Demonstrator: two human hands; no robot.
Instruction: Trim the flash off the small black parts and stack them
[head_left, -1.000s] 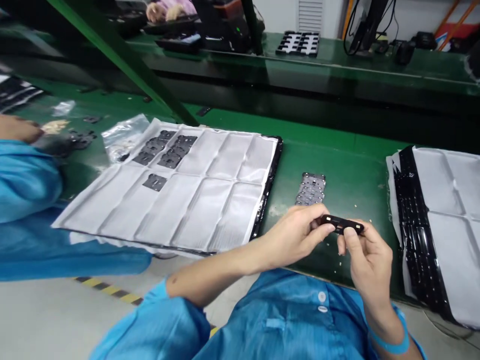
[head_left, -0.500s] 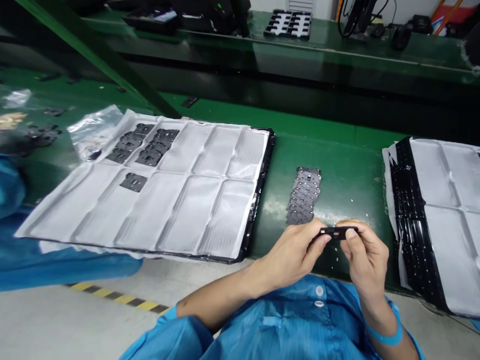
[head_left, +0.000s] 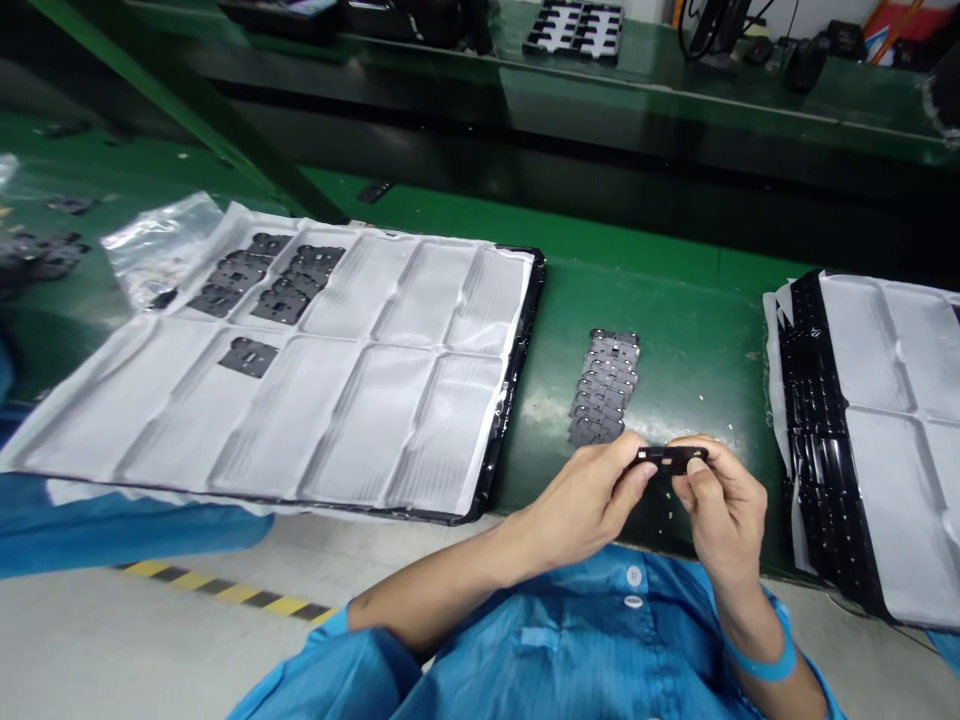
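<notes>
Between my two hands is a small black flat part point(head_left: 670, 460) with small cut-outs, seen nearly edge-on. My left hand point(head_left: 600, 495) pinches its left end between thumb and fingers. At its right end, my right hand point(head_left: 721, 500) grips it, the thumb lying on the near face. Just beyond my left hand, a row of overlapping dark grey plates point(head_left: 606, 388) lies on the green table point(head_left: 675, 300). The fingers hide part of the held part.
On the left, a white-lined tray point(head_left: 420, 420) holds several dark plates point(head_left: 251, 357). Beside it lies a clear plastic bag point(head_left: 161, 245). Stacked black trays with white lining point(head_left: 885, 420) stand at right. A green post point(head_left: 187, 110) slants behind. A blue sleeve point(head_left: 135, 535) shows at left.
The view has shifted slightly, so the left tray sits further left in the picture. Both hands keep hold of the black part, which is turned a little.
</notes>
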